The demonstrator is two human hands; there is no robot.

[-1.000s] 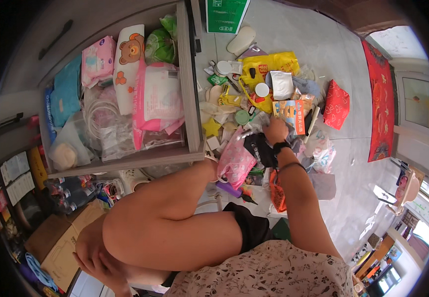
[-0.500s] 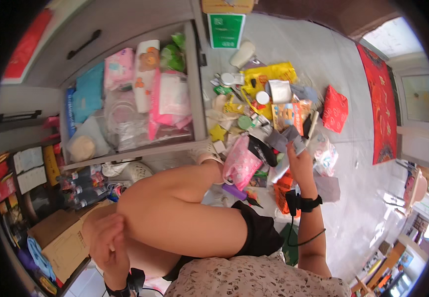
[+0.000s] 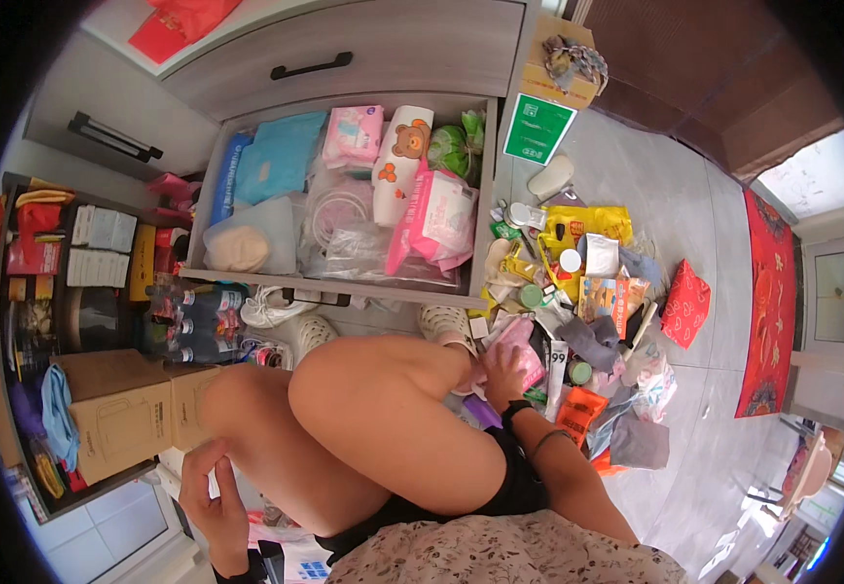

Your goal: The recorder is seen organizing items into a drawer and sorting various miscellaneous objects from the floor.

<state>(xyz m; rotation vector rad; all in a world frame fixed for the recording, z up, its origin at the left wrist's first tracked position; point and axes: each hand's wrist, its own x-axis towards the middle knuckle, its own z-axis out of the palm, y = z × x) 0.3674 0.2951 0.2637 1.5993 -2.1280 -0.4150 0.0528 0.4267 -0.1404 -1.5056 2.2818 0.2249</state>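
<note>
My right hand (image 3: 504,378) reaches down into the pile on the floor. Its fingers are bent over the near end of a pink patterned bag (image 3: 524,341), partly hiding it. A white strip with dark print (image 3: 556,364) lies just right of the bag, beside a grey cloth-like item (image 3: 592,341). An orange packet (image 3: 580,411) and a purple item (image 3: 483,412) are close to my right wrist. Beside my bent left knee, my left hand (image 3: 215,496) hovers with loosely curved fingers apart and holds nothing.
An open drawer (image 3: 344,282) holds pink packs, a bear-print pack and plastic bags. A cardboard box (image 3: 125,419) and dark bottles (image 3: 210,321) stand at left. Yellow bags (image 3: 587,226), jars and a red heart-print pouch (image 3: 686,304) lie on the floor at right.
My right hand has let go of the pale, flat item and moved left and nearer, onto the pink bag. The view has shifted, showing more of the left side. My left hand remains near the knee.
</note>
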